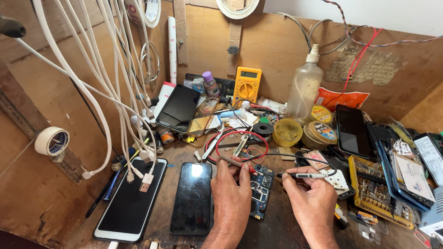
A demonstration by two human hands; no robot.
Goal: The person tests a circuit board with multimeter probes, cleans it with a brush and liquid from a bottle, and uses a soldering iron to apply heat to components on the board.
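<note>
Left hand (232, 190) pinches red probe (236, 163), right hand (313, 199) pinches black probe (304, 175); both tips on blue circuit board (261, 188) between hands. Dark phone (192, 197) just left.

A: How much of the circuit board (261, 190) shows?
B: Its left part is hidden under the left hand (230, 196).

A: And the tablet (130, 201)?
B: White cable plugs (144, 177) cover its top edge; the parts in the tray (374, 193) are too small to tell.
</note>
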